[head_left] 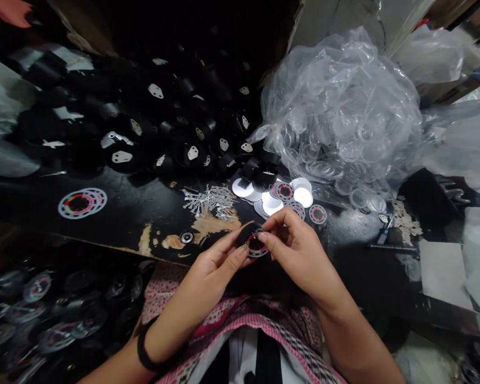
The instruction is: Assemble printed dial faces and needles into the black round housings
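Held between both hands, just above the bench edge, is a small round black gauge (256, 244) with a printed dial in black, red and grey. My left hand (220, 263) grips its lower left side, the thumb on the rim and the fingers behind it. My right hand (290, 244) pinches at the dial's upper right, fingertips against its face; I cannot tell whether a small part sits between them. Close beyond the hands lie a heap of small pale pointers (212, 201) and a spread of shiny silver discs (272, 202) with printed dial plates (317, 214) among them.
Many black gauge housings (192, 152) fill the back left. A big plastic bag of clear round covers (344, 117) stands at back right. More dial plates (80, 204) lie at left, and a screwdriver (392, 248) at right. Gauges (38, 287) are piled below the bench at left.
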`<state>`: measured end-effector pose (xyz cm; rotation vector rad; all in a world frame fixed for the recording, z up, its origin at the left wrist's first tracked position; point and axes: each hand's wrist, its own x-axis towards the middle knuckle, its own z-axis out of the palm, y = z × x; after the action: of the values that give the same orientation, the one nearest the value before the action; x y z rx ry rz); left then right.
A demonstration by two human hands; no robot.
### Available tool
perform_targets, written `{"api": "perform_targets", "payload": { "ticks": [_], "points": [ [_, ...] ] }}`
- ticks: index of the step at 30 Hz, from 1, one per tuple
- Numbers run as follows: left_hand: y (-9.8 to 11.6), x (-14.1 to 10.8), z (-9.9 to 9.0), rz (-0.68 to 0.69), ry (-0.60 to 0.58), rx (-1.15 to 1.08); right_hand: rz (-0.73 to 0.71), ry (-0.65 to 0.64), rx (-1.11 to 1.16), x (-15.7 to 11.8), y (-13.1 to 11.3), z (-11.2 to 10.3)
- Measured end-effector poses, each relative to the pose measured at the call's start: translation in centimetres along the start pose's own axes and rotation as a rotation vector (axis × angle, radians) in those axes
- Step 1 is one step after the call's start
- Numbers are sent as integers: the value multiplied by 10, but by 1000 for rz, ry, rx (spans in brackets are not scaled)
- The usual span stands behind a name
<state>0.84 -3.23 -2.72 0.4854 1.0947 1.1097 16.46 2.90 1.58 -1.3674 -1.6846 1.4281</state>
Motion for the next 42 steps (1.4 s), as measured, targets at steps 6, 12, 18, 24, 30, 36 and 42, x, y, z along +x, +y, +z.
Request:
{"api": "perform_targets", "payload": {
  "ticks": [6, 12, 18, 24, 30, 36, 42],
  "points": [
    [-2, -7, -6, 32, 71, 102, 3, -19, -88, -10, 3, 10],
    [-2, -15, -40, 140, 278, 212, -174, -179, -459, 18, -5, 22],
    [13, -13, -48, 162, 386, -133, -293, -132, -1087, 55, -12, 46],
    [21, -10, -48, 206, 366, -280, -253, -161, -1041, 57, -9, 45],
    [21, -2, -33, 46, 216, -418, -168, -95, -751, 45, -9, 36],
    [20, 4, -17, -106, 77, -459, -201, -81, -753, 27, -1, 30],
    [19, 9, -7, -24, 181, -418, -235, 45, -634, 8, 11, 16]
  ]
}}
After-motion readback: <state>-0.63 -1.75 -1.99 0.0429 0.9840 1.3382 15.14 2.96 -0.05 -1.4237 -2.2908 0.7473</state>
